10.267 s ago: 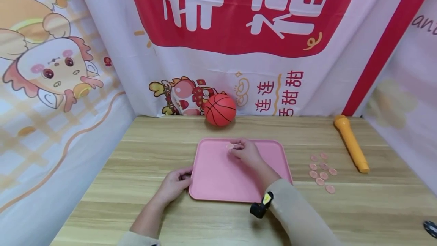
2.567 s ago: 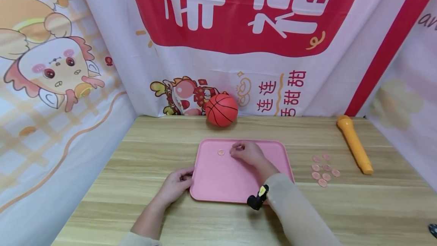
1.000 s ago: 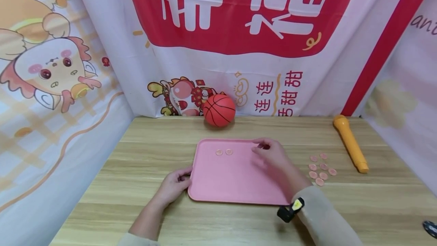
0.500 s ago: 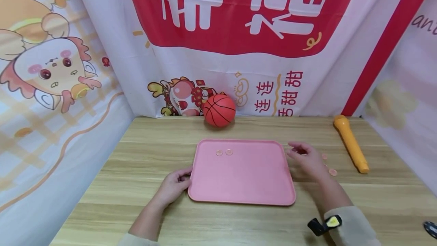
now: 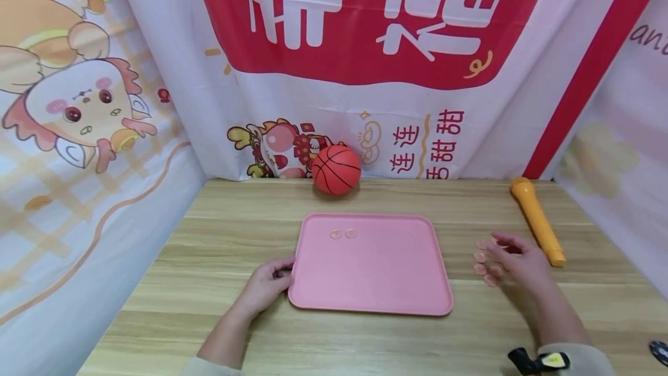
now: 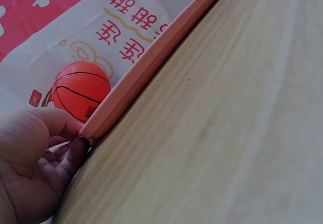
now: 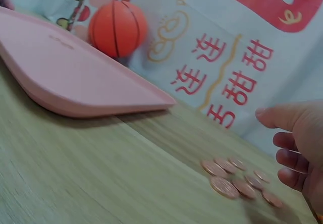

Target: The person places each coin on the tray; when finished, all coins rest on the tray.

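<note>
Pinching the tray [image 5: 370, 277] by its left edge with the left hand [image 5: 265, 286]. Hovering by coins [image 7: 224, 187] with the right hand [image 5: 523, 263], loose-fingered and released.

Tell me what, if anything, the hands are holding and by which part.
The left hand pinches the pink tray by its left edge; the right hand holds nothing.
</note>
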### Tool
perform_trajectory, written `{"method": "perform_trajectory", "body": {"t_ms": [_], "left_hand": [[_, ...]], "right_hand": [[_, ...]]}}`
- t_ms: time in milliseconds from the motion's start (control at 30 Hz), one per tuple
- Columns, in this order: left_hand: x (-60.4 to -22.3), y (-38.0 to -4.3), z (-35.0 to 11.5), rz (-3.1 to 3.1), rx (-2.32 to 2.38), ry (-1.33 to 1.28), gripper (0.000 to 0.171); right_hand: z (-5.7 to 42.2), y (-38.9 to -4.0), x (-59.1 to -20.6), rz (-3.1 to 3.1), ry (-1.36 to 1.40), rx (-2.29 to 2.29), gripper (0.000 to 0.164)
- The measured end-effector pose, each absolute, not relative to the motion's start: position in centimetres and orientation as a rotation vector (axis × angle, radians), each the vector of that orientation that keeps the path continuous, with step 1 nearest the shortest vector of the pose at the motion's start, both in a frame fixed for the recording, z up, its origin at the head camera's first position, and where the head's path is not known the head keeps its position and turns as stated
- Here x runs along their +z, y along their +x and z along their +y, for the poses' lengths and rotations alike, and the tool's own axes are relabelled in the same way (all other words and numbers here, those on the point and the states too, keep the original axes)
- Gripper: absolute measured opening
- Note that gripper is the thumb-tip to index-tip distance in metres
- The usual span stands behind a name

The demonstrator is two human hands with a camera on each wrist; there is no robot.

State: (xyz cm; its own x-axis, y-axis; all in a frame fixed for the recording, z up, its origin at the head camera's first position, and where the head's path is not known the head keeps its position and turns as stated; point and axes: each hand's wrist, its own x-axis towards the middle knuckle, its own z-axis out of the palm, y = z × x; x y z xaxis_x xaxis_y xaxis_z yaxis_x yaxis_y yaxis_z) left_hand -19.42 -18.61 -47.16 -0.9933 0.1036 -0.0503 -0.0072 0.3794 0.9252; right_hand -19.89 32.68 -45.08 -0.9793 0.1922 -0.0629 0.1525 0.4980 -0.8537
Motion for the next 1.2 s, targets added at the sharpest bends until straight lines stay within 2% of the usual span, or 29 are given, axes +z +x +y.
{"method": "perform_trajectory", "body": {"t_ms": [167, 467, 1200], "left_hand": [[-47.2, -19.4, -18.5, 2.528, 1.694, 0.091, 0.046], [-47.3, -19.5, -18.4, 2.537, 1.699, 0.091, 0.045], [-47.4, -19.5, -18.6, 2.553, 1.686, 0.113, 0.046]], "right_hand": [[34.9, -19.6, -46.2, -2.764, -0.4, 1.465, 0.07], [36.2, -19.5, -46.7, -2.934, -0.34, 1.237, 0.082], [36.4, -19.4, -46.2, -3.003, -0.302, 0.947, 0.053]]}}
